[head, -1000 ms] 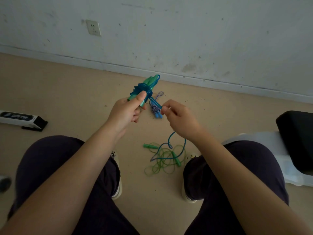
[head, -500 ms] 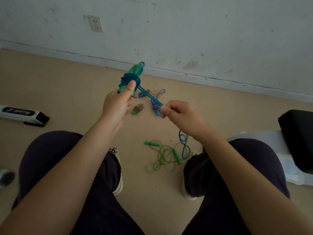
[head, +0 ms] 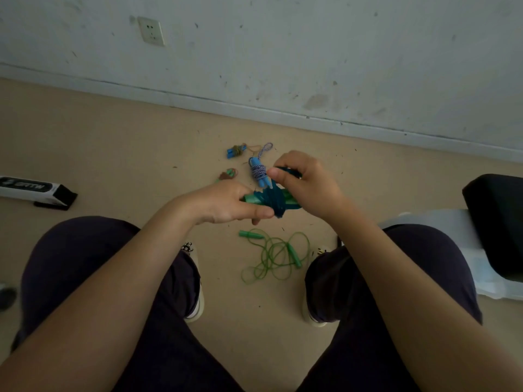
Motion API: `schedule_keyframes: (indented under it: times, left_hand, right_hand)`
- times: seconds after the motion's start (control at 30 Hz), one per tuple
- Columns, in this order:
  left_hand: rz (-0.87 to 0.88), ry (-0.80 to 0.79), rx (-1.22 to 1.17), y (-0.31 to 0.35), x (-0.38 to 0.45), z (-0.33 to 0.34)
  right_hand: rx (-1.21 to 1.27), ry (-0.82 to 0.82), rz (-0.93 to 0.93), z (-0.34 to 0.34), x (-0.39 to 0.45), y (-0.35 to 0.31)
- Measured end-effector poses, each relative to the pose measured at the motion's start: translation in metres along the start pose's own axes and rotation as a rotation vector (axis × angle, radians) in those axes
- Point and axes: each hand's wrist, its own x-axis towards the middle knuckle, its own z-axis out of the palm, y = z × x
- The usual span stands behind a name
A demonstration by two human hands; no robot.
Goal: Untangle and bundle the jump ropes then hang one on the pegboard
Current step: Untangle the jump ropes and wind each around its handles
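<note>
Both hands now hold the teal rope bundle point(head: 271, 200) above the loose green rope point(head: 273, 254) on the floor: left hand point(head: 226, 203) grips its handles, right hand point(head: 304, 183) pinches the last cord, earlier stretched, so wrapping seems nearly finished.

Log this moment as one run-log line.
left hand: grips green-handled rope bundle | right hand: pinches its teal cord end | loose green rope: tangled on floor | hanging: not yet
</note>
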Motion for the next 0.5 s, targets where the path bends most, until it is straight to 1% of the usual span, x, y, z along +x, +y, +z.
schedule_keyframes:
  times: [0.1, 0.17, 0.27, 0.4, 0.47, 0.5]
  left_hand:
    - [0.114, 0.068, -0.076, 0.003, -0.001, -0.001]
    - [0.151, 0.060, -0.145, 0.003, -0.004, -0.001]
    - [0.143, -0.041, -0.329, 0.004, -0.007, 0.000]
    - [0.086, -0.214, -0.449, 0.007, -0.013, -0.001]
    - [0.048, -0.240, -0.478, 0.007, -0.014, -0.002]
    - [0.041, -0.223, -0.493, 0.007, -0.014, -0.001]
  right_hand:
    - [0.060, -0.032, 0.094, 0.002, -0.001, 0.001]
    - [0.093, -0.033, 0.118, 0.002, -0.001, -0.002]
    - [0.135, -0.010, 0.117, 0.001, 0.000, -0.007]
    - [0.170, -0.004, 0.067, 0.002, -0.001, -0.012]
    - [0.147, -0.008, 0.046, 0.003, -0.001, -0.013]
    - [0.125, -0.005, 0.038, 0.003, -0.001, -0.013]
